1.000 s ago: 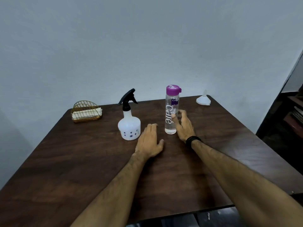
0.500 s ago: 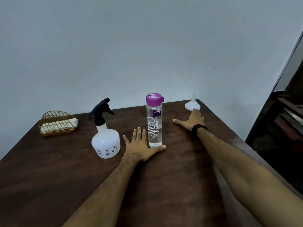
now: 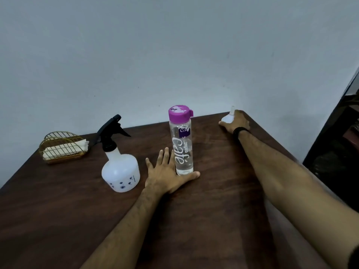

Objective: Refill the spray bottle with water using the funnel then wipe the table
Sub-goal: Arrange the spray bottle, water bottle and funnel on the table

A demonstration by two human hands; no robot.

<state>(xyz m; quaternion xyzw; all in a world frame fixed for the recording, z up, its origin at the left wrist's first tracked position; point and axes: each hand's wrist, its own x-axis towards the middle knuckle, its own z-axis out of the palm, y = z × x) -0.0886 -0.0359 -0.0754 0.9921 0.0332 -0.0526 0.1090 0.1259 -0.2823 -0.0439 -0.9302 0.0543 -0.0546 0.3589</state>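
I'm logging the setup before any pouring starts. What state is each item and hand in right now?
spray bottle: upright, black trigger head still on.
water bottle: upright, purple cap closed, water inside.
funnel: on the table's far right corner, wide end down, spout up.
napkin holder: stocked with white napkins.
left hand: flat on the table, open, against the water bottle's base.
right hand: on the funnel; grip unclear.

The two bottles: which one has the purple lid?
The tall clear water bottle beside the left hand; the squat white spray bottle has a black trigger head.
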